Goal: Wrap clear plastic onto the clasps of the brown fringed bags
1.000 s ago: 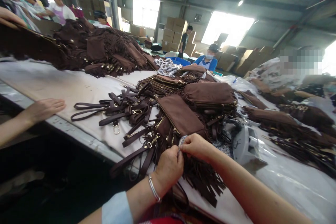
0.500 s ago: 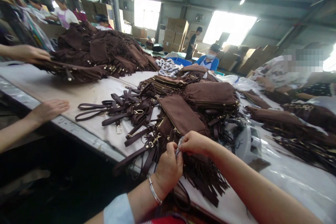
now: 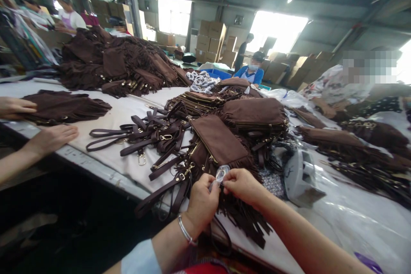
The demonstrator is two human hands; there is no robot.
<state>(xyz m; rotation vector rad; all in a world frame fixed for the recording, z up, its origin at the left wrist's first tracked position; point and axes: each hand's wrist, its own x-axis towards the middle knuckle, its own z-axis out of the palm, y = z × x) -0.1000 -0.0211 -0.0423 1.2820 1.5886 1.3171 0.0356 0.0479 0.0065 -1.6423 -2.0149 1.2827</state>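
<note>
One translucent piece, partly hidden, its contents unclear, is pinched by the left hand and right hand.

small plastic-wrapped piece part-hidden by left hand; co-worker's far hand cut by left edge; purple item unclear

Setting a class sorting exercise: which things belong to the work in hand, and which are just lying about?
Likely in use:
wrapped piece between left hand and right hand
brown fringed bag beside them

Likely lying about:
cardboard boxes
blue container
clear plastic
</note>
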